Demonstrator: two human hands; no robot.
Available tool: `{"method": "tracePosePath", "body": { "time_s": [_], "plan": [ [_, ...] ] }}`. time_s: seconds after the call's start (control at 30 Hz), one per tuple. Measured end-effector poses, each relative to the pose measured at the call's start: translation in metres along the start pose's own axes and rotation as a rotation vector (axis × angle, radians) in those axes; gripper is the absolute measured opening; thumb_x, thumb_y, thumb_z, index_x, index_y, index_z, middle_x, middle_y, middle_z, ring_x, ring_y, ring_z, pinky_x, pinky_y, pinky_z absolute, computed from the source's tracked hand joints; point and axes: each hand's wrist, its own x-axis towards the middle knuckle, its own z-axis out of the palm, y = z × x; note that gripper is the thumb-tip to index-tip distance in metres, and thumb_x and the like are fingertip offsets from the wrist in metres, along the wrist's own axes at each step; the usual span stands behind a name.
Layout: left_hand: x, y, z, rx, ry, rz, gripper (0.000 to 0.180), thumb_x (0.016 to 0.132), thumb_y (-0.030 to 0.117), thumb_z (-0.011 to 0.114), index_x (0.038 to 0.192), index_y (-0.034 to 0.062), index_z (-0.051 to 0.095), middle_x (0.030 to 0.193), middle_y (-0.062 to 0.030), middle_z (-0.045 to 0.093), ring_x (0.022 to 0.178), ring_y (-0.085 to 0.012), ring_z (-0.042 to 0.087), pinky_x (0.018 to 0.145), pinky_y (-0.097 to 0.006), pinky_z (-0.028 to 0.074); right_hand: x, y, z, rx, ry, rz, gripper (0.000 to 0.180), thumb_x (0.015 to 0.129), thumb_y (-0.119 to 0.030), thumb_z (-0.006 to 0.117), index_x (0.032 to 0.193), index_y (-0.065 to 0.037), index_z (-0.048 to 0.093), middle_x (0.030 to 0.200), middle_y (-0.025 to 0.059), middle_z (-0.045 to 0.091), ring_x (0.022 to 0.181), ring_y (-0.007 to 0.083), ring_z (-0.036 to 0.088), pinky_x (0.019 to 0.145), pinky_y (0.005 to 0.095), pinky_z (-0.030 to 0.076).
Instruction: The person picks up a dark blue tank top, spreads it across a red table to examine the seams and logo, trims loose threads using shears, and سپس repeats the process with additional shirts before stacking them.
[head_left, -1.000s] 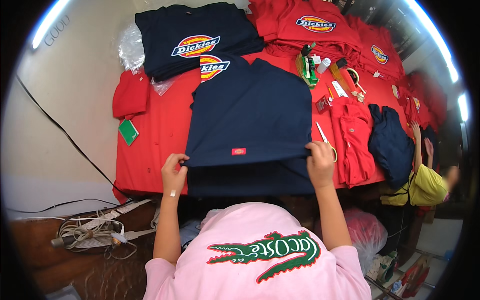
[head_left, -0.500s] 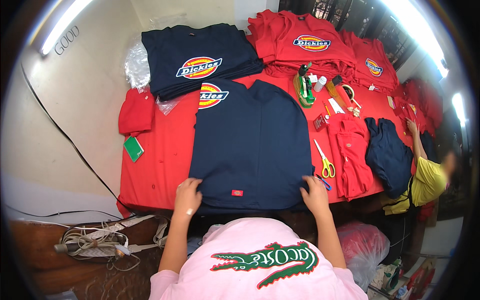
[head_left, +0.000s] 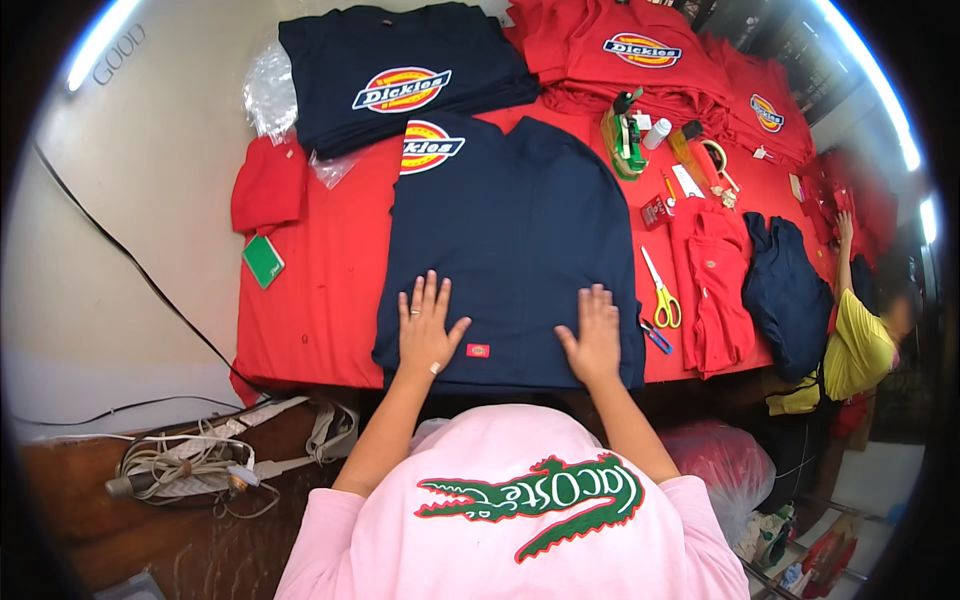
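A navy shirt (head_left: 510,230) lies face down and spread flat on the red-covered table (head_left: 310,300). A small red tag (head_left: 478,350) sits near its front hem. My left hand (head_left: 428,328) presses flat on the shirt's lower left part, fingers apart. On the lower right part, my right hand (head_left: 593,338) rests flat with fingers spread. Neither hand holds anything. A red-and-yellow logo (head_left: 430,146) of another shirt peeks out from under the navy shirt's far left corner.
A stack of navy shirts (head_left: 400,70) and stacks of red shirts (head_left: 640,50) lie at the back. Yellow-handled scissors (head_left: 660,290), a green tape dispenser (head_left: 625,135), a folded red garment (head_left: 715,285) and a navy garment (head_left: 785,295) lie right. Another person in yellow (head_left: 855,340) stands at the table's right end. Cables (head_left: 190,465) lie lower left.
The shirt's lifted front hem has been drawn toward me and laid flat. Both hands let go of the hem and now press open on the fabric.
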Motion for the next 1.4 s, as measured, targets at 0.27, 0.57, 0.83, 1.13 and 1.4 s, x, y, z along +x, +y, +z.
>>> {"method": "tracePosePath", "body": {
  "time_s": [0.27,0.57,0.83,1.13,1.4],
  "plan": [
    [-0.086,-0.057,-0.005,-0.149,0.236,-0.502,0.064,0.101,0.038,0.069,0.155,0.0082,0.050,0.156,-0.0176,0.050,0.146,-0.0392,0.044,0.120,-0.056,0.032,-0.062,0.050,-0.006,-0.064,-0.004,0.196,0.080,0.109,-0.042,0.056,0.168,0.003,0.025,0.177,0.0239,0.019,0.164,0.0403,0.018,0.132,0.0530,0.020],
    [-0.086,-0.082,-0.039,-0.760,0.294,-0.598,0.014,0.097,0.011,0.075,0.107,0.0020,0.070,0.115,-0.0095,0.070,0.106,-0.0237,0.066,0.095,-0.035,0.051,-0.009,-0.009,-0.026,0.218,0.046,0.021,0.085,0.083,-0.014,0.083,0.158,-0.005,0.044,0.169,0.0263,0.034,0.150,0.0442,0.042,0.122,0.0545,0.034],
    [-0.010,0.099,-0.147,-0.611,0.763,0.020,0.038,0.093,0.015,0.085,0.122,0.0083,0.060,0.154,-0.0184,0.049,0.146,-0.0308,0.047,0.120,-0.044,0.037,0.125,-0.161,-0.126,0.771,-0.333,-0.545,0.059,0.087,0.013,0.055,0.139,-0.010,0.069,0.148,0.0145,0.066,0.119,0.0320,0.071,0.094,0.0367,0.059],
    [0.055,0.106,-0.174,-1.196,-0.644,0.029,0.054,0.085,0.017,0.092,0.126,-0.0081,0.068,0.110,-0.0129,0.074,0.102,-0.0196,0.071,0.090,-0.032,0.056,0.105,-0.076,-0.374,1.205,0.721,-0.812,0.048,0.107,-0.018,0.053,0.148,0.006,0.054,0.143,0.0218,0.064,0.121,0.0215,0.068,0.107,0.0375,0.056],
    [0.073,0.053,-0.338,-0.860,-0.380,0.370,0.019,0.083,-0.002,0.080,0.102,0.0008,0.078,0.093,-0.0073,0.074,0.089,-0.0216,0.071,0.082,-0.035,0.054,0.075,0.014,-0.396,1.321,0.472,-0.191,0.051,0.108,-0.035,0.061,0.137,0.007,0.059,0.131,0.0252,0.071,0.103,0.0331,0.078,0.094,0.0449,0.065]
  ]
}}
